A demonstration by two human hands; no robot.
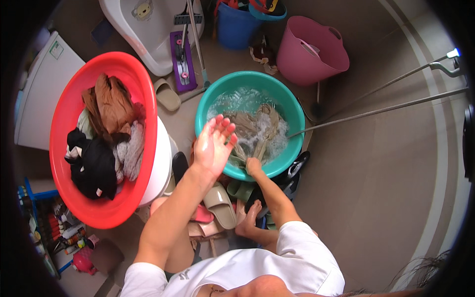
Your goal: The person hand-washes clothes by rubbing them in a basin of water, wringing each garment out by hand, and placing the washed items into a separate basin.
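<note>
A teal plastic basin [210,97] of water stands in front of me, and a tan garment [242,125] lies partly under the foamy surface. My right hand [254,166] grips a bunched end of this cloth just inside the near rim. Raised above the basin's left edge, my left hand [214,147] is palm up and wet, with its fingers apart and nothing in it. A metal shower hose [374,110] reaches over the basin's right rim. Its end is hidden in the foam.
Left, a red basin [59,156] of clothes [111,107] rests on a white bucket [157,167]. Slippers [219,206] crowd the floor near my feet. Beyond stand a purple flat mop [174,63], a white baby bathtub [148,48], a blue bucket [235,28] and a pink tub [297,61].
</note>
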